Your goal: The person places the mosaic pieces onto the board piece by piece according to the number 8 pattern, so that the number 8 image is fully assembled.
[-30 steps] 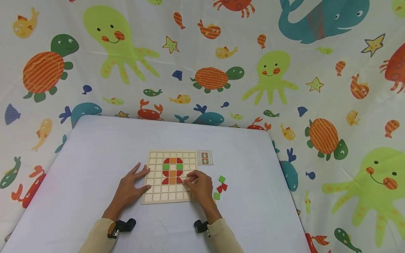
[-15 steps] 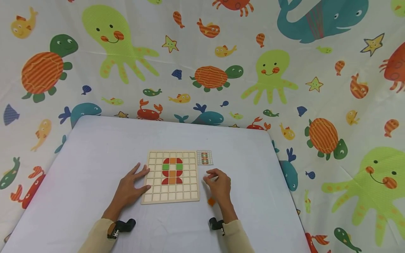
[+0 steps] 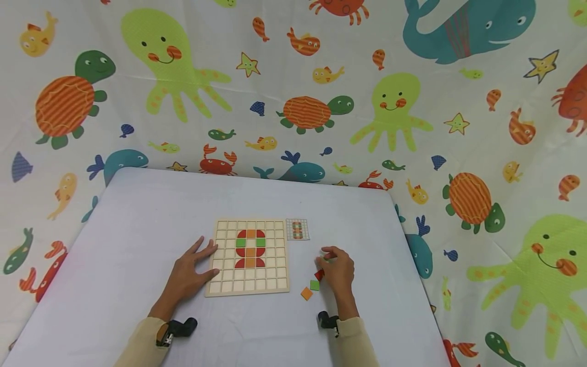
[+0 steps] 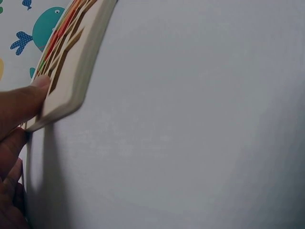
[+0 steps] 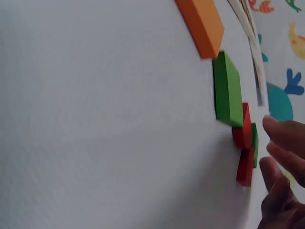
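A wooden grid board lies on the white table, with red, orange and green tiles set in its middle columns. Along its left edge rests my left hand, fingers spread; in the left wrist view one fingertip lies on the board's rim. My right hand hovers over loose tiles right of the board, fingers loosely bent. The right wrist view shows a green tile, two red rounded-edge tiles and another green tile close by the fingertips, with nothing between the fingers.
A small pattern card lies at the board's upper right corner. An orange tile is nearest the front among the loose pieces. Behind the table hangs a curtain printed with sea animals.
My right hand has moved right, from the board's right side to over the loose tiles, uncovering the orange tile. The left hand and the board have stayed in place.
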Demonstrator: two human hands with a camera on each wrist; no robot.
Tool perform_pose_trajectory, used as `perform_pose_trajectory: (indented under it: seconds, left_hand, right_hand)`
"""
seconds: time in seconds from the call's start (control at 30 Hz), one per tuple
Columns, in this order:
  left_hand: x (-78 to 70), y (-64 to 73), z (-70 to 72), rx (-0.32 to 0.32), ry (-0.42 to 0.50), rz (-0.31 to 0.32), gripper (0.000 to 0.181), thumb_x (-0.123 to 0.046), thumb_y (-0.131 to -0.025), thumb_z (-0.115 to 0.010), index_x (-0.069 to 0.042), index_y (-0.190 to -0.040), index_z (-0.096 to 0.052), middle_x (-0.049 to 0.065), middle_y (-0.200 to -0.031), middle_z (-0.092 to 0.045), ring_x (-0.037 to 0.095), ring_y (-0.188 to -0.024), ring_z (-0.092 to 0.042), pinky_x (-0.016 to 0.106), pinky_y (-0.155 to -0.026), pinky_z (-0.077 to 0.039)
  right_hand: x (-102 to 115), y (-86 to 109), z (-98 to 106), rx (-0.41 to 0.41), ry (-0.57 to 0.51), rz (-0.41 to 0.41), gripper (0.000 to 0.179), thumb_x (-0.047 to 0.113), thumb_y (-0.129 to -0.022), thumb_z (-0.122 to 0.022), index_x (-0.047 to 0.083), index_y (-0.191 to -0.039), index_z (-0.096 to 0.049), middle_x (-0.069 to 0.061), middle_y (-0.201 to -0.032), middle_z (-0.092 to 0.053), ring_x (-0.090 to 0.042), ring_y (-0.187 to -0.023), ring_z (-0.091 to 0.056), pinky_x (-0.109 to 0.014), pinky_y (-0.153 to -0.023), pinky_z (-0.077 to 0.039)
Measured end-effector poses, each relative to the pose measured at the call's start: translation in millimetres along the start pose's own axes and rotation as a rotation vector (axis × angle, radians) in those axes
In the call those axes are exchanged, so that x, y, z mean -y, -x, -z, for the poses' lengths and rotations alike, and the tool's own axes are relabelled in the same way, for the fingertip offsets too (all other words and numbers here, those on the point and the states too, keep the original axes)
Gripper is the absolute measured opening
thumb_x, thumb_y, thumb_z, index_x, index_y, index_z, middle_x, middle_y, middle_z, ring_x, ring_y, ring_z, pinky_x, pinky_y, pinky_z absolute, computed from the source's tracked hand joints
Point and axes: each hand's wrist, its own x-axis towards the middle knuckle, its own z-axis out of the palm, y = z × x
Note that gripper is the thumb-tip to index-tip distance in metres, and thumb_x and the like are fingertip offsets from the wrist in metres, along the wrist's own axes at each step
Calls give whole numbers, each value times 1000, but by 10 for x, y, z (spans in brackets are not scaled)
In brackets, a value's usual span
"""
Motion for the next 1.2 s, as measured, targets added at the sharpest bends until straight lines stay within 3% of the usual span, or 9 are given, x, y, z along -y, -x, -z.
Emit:
perform_pose_trajectory:
  seconds: [0.2, 0.47, 0.7, 0.87, 1.2]
  left_hand:
    - [3, -4, -1, 4, -7, 9, 75, -25, -87, -88, -10, -153, -57, 29, -171, -30, 59, -153, -33, 75, -120, -33]
    - [-5, -3, 5, 2, 4, 14, 75, -23, -86, -88, -10, -153, -56, 29, -172, -30, 59, -154, -32, 73, -121, -33]
    - [3, 0, -7, 4, 5, 23, 75, -22, -86, -88, -10, -153, -57, 28, -172, -29, 58, -155, -31, 73, -121, -33]
    - [-4, 3, -6, 4, 10, 25, 75, -22, -86, -88, -10, -153, -57, 28, -172, -29, 59, -155, -31, 73, -121, -32]
    - [-8, 11, -3, -4, 7, 7, 74, -22, -86, -88, -9, -153, -57, 29, -171, -30, 59, -154, -32, 73, -121, -33]
  right_hand:
    - [-58, -50, 25, 1, 95, -39, 22, 20, -86, -88, 17, -107, -82, -6, -97, -71, -25, -93, -64, -32, -66, -44]
    - [-44, -47, 27, 36, 130, -27, 8, 21, -89, -86, 18, -94, -80, -4, -92, -69, -22, -84, -61, -30, -61, -42]
    - [-12, -5, 78, 70, 180, -37, 18, 23, -87, -88, 17, -98, -76, -3, -84, -67, -21, -72, -60, -30, -55, -41]
    - [5, 8, 83, 102, 182, -50, 21, 23, -88, -87, 17, -100, -71, -2, -77, -64, -20, -65, -58, -30, -53, -40]
    - [48, 43, 37, 89, 133, -9, 20, 13, -89, -85, 17, -102, -69, -2, -83, -66, -21, -73, -60, -31, -57, -41]
